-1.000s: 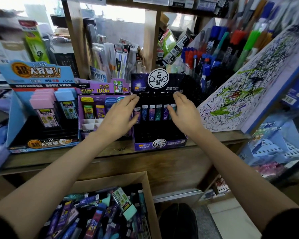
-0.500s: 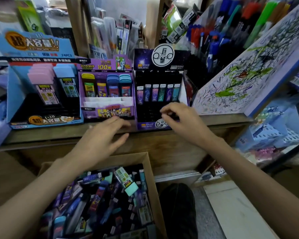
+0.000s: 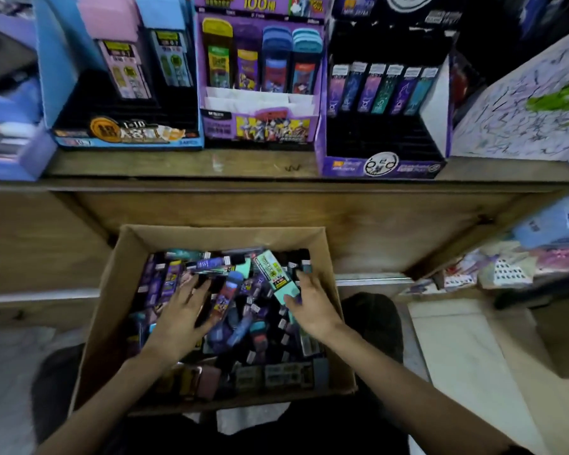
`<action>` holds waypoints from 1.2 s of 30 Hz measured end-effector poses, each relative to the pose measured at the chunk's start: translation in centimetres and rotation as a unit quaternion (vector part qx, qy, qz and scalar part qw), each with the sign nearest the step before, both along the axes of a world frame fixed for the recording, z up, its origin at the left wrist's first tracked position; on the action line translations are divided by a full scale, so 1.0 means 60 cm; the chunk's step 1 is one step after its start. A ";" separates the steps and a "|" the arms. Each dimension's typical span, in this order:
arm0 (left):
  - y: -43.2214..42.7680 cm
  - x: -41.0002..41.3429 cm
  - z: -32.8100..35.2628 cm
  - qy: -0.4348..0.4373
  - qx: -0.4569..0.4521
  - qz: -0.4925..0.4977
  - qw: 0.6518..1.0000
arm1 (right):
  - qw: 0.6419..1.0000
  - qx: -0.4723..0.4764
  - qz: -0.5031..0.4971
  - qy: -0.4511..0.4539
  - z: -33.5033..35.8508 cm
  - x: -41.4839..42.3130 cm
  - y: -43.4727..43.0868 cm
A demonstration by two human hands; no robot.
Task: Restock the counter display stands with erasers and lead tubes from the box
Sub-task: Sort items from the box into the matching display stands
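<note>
Mint eraser [image 3: 278,277] lies against the right grip [image 3: 309,302] — in the box [image 3: 112,290].

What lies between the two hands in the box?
Head view: loose lead tubes and erasers heaped in the cardboard box fill the gap between left hand and right hand, with a mint-green eraser by the right.

Tops of the display stands [image 3: 260,126] cut off by the upper edge, scribbled board [image 3: 523,110] cropped at right, fingertips of the left hand [image 3: 181,313] buried among packets [image 3: 240,326] in the box [image 3: 112,290], right hand [image 3: 312,303] grip on the mint eraser [image 3: 276,274] unclear
</note>
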State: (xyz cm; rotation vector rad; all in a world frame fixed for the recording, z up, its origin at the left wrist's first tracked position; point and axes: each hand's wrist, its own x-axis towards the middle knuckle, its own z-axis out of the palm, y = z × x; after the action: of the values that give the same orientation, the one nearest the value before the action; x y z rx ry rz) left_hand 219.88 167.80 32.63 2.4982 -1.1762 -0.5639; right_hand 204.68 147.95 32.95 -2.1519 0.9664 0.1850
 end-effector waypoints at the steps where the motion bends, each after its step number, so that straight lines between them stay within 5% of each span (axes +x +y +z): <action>1: 0.003 0.000 -0.012 -0.002 0.004 0.006 1.000 | 1.000 -0.016 -0.004 0.004 -0.011 0.008 0.000; 9: 0.003 -0.016 -0.062 0.012 0.061 -0.016 0.998 | 0.989 -0.149 0.005 0.007 -0.074 0.034 0.018; 14: -0.007 -0.021 -0.057 0.058 -0.009 0.029 0.998 | 0.981 -0.158 0.104 -0.043 -0.090 -0.004 0.050; 17: -0.022 -0.022 -0.055 0.104 -0.046 0.112 0.987 | 0.982 -0.126 0.110 -0.087 -0.079 -0.008 0.053; 20: -0.037 -0.025 -0.060 0.148 -0.046 0.186 0.970 | 0.987 -0.083 0.009 -0.140 -0.066 0.003 0.040; 24: -0.052 -0.028 -0.067 0.170 -0.048 0.234 0.956 | 0.989 0.003 -0.121 -0.084 -0.065 0.024 0.022; 29: -0.055 -0.035 -0.070 0.179 -0.061 0.260 0.947 | 0.989 0.090 -0.105 -0.060 -0.056 0.043 -0.001; 36: -0.047 -0.041 -0.072 0.197 -0.042 0.271 0.941 | 0.995 0.092 -0.047 -0.010 -0.051 0.047 0.002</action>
State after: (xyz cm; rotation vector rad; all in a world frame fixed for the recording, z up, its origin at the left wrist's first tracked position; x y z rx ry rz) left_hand 217.43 164.95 28.28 2.3356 -0.3343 -0.7800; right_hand 207.51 148.08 29.90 -1.9339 0.9972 0.1991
